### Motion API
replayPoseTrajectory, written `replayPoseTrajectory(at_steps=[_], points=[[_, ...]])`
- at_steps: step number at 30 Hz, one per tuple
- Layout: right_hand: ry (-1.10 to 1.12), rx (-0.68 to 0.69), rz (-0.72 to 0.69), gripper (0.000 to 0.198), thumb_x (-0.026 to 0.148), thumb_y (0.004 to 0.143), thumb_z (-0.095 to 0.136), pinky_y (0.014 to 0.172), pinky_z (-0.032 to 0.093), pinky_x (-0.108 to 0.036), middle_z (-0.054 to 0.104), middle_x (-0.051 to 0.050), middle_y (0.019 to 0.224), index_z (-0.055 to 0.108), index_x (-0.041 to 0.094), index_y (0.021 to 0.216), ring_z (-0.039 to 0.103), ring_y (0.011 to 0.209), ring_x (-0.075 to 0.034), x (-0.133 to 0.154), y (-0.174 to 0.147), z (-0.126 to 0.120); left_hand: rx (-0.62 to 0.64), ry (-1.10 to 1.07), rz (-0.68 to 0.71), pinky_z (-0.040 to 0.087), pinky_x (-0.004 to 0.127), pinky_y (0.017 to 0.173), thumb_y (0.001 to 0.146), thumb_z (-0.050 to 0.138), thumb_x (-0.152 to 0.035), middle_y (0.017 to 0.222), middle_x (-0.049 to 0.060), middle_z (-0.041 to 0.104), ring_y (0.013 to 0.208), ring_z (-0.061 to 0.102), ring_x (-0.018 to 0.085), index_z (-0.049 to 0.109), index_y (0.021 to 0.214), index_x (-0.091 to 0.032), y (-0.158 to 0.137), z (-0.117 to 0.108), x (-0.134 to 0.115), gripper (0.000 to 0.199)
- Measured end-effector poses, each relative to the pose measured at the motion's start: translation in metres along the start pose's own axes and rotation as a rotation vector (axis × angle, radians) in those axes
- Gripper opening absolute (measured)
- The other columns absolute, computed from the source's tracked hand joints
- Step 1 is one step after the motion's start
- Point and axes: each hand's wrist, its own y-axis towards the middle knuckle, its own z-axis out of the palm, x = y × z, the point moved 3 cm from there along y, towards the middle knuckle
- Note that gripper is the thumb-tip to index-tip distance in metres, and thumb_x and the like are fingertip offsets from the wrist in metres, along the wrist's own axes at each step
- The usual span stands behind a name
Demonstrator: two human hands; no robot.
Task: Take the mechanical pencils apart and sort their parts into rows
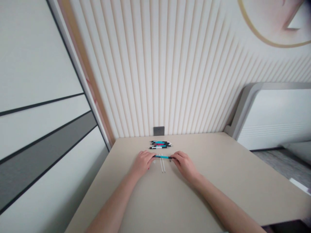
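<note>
A blue pen with black ends (163, 157) lies crosswise between my two hands. My left hand (143, 160) is closed on its left end, and my right hand (183, 162) pinches the right end. Two thin white pen refills (162, 166) rest on the table beneath the pen, side by side and pointing toward me. Small pale pieces (154, 161), too small to name, lie beside the left fingers. Beyond the hands sits a group of several pens (160, 144) in blue, red, white and black.
The beige table (206, 152) reaches back to a ribbed white wall (155, 64) with a dark socket (158, 130). A cabinet (43, 139) stands at the left, a bed headboard (274, 113) at the right. Some dark object (286, 226) shows at the lower right edge.
</note>
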Motion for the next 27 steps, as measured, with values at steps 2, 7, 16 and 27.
replayPoseTrajectory(at_steps=[2,7,16,27], points=[[0.106,-0.031,0.035,0.026,0.029,0.097,0.044,0.081,0.047,-0.031,0.066,-0.008,0.099,0.068,0.022,0.104,0.061,0.089,-0.020,-0.003,0.001,-0.005,-0.016,0.000,0.018,0.042,0.033,0.078,0.095,0.054,-0.024,0.092,0.005,0.071,0.088,0.061,0.020,0.065,0.107,-0.018,0.000,-0.001,0.001,0.017],[0.235,-0.056,0.238,0.038,0.041,0.097,0.041,0.067,0.044,-0.028,0.068,-0.007,0.083,0.070,0.018,0.091,0.060,0.074,-0.019,-0.020,0.005,-0.010,-0.053,-0.025,0.049,0.042,0.032,0.075,0.098,0.049,-0.028,0.083,0.005,0.070,0.080,0.060,0.018,0.065,0.106,-0.016,0.001,-0.003,0.000,0.021],[0.390,0.028,0.375,0.048,0.049,0.095,0.039,0.056,0.035,-0.025,0.057,0.000,0.060,0.060,0.016,0.067,0.048,0.056,-0.013,-0.031,0.003,-0.005,-0.058,-0.038,0.077,0.040,0.030,0.073,0.099,0.047,-0.030,0.080,0.004,0.069,0.075,0.058,0.017,0.065,0.107,-0.016,0.000,-0.003,0.000,0.024],[0.404,-0.048,0.329,0.035,0.043,0.091,0.048,0.062,0.039,-0.026,0.063,-0.002,0.067,0.065,0.018,0.074,0.053,0.063,-0.015,-0.025,0.003,-0.009,-0.011,-0.093,0.109,0.041,0.030,0.071,0.100,0.045,-0.032,0.078,0.004,0.069,0.073,0.057,0.017,0.065,0.112,-0.018,-0.001,-0.002,-0.003,0.027]])
